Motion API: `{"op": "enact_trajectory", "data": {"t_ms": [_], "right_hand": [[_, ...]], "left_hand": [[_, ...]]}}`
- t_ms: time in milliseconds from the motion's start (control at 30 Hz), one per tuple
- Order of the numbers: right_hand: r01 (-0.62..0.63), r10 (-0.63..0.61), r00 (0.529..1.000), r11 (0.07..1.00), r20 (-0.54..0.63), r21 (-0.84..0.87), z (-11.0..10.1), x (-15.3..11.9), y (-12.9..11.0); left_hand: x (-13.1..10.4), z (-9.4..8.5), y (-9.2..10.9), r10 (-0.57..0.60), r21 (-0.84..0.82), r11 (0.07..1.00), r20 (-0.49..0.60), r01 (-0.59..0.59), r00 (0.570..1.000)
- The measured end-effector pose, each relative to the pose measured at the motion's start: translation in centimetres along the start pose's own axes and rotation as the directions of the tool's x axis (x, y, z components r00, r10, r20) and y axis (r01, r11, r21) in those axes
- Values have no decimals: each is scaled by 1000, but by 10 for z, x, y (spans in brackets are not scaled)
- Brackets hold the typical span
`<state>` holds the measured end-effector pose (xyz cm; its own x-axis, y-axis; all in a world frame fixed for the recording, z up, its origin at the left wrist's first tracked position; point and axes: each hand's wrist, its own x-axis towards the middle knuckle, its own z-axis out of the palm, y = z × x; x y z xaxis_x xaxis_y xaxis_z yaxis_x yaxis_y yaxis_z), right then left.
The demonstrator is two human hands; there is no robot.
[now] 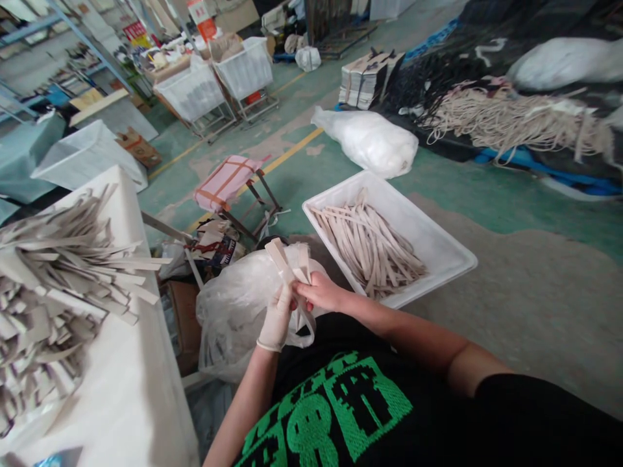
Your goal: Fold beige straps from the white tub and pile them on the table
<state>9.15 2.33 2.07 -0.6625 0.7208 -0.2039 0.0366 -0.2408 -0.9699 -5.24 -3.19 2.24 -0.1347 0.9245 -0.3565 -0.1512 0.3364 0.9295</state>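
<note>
Both hands meet in front of my body around a pale beige strip [280,259], which looks like a fabric strap and loops down below them. My left hand [276,319], in a whitish glove, is closed on it. My bare right hand [318,292] pinches the same strap from the other side; its fingertips partly hide the grip. The strap's two flat ends stick up above the hands. Just behind lies a clear plastic bag [228,311]. A white tub [438,250] to the right holds a bundle of long beige straps [370,243].
At left, a white-covered table [131,383] carries a heap of beige strips [53,272]. A pink-topped stool [228,181] stands ahead. Beyond the tub lie a stuffed white bag [370,139] and a pile of cords [516,120]. White bins [246,68] stand farther back.
</note>
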Motion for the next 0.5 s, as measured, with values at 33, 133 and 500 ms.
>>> {"op": "enact_trajectory", "data": {"t_ms": [33, 133, 500], "right_hand": [[-7, 7, 1000, 1000, -21, -25, -1, 0, 1], [-16, 12, 998, 997, -57, -77, -5, -5, -3], [13, -19, 990, 999, -137, -45, 6, -19, -2]], "left_hand": [[1, 3, 2, 17, 52, 998, 3, -17, 1000], [1, 10, 10, 31, 126, 991, 30, -35, 999], [-4, 27, 21, -16, 16, 1000, 74, 15, 997]]}}
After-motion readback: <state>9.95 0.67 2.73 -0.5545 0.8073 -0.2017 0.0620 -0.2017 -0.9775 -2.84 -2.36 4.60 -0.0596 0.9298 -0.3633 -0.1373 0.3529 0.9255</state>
